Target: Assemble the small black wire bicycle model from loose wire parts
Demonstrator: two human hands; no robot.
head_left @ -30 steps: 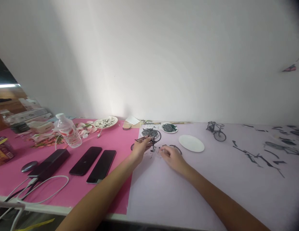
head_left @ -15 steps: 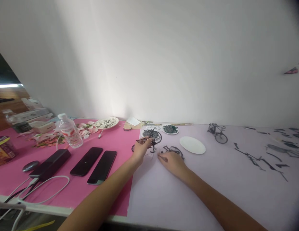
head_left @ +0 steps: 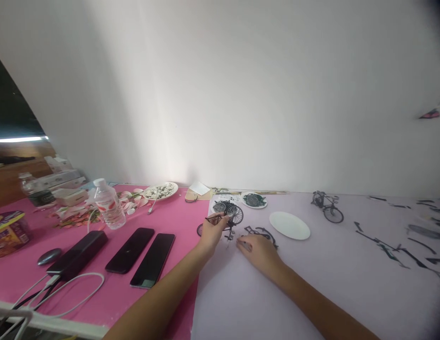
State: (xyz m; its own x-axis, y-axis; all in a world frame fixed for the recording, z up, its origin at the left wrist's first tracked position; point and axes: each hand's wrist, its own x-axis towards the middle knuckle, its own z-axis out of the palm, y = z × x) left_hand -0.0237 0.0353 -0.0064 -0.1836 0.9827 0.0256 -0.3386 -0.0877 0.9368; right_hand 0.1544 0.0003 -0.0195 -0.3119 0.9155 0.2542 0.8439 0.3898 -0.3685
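My left hand [head_left: 211,234] is closed around the frame of a small black model bicycle [head_left: 236,215], raising it tilted over the seam of the pink and pale table covers. One spoked wheel shows above my fingers, another to their left. Just to the right, my right hand [head_left: 259,251] rests low over the pale surface, thumb and fingertips pinched together. Whatever they hold, if anything, is too small to make out. Dark curved bicycle parts [head_left: 261,231] lie right behind that hand, partly hidden by it. Wheels lie on a small white plate [head_left: 264,202] at the back.
An oval white plate [head_left: 289,225] and a standing model bicycle [head_left: 326,207] are to the right, with scattered black parts [head_left: 386,246] beyond. Leftward lie two phones [head_left: 153,260], a black power bank [head_left: 78,255] with cables, a water bottle [head_left: 109,205] and petals. A wall bounds the back.
The camera view has tilted slightly, so the table sits lower in the picture. Both hands keep nearly the same place and grip, the left still on the model bicycle.
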